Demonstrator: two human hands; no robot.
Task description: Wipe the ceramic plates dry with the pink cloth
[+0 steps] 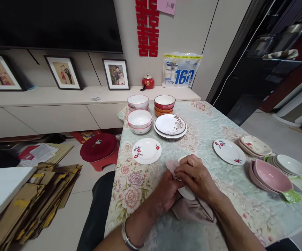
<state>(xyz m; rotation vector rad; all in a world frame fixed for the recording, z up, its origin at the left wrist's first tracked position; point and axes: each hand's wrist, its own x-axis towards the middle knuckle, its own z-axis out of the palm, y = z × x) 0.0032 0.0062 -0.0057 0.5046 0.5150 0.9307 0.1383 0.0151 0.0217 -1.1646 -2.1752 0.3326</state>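
A white plate (pixel 187 192) is held low over the table, partly hidden by both hands. My left hand (pixel 168 191), with a silver bangle on its wrist, is closed on the plate's left edge and a bunched part of a pinkish cloth (pixel 193 211). From the right, my right hand (pixel 196 176) presses closed fingers on the cloth at the plate's upper left; the rest of the cloth hangs below the plate. A white plate with red flowers (pixel 147 151) lies to the left, and a similar plate (pixel 229 152) lies to the right.
Stacked bowls (pixel 140 120) and patterned plates (pixel 170 124) stand at the back of the flowered tablecloth (pixel 134 198). Pink bowls (pixel 271 176), square dishes (pixel 255 145) and white bowls (pixel 292 165) are at the right. A red stool (pixel 98 148) and flattened cardboard (pixel 36 202) are at the left.
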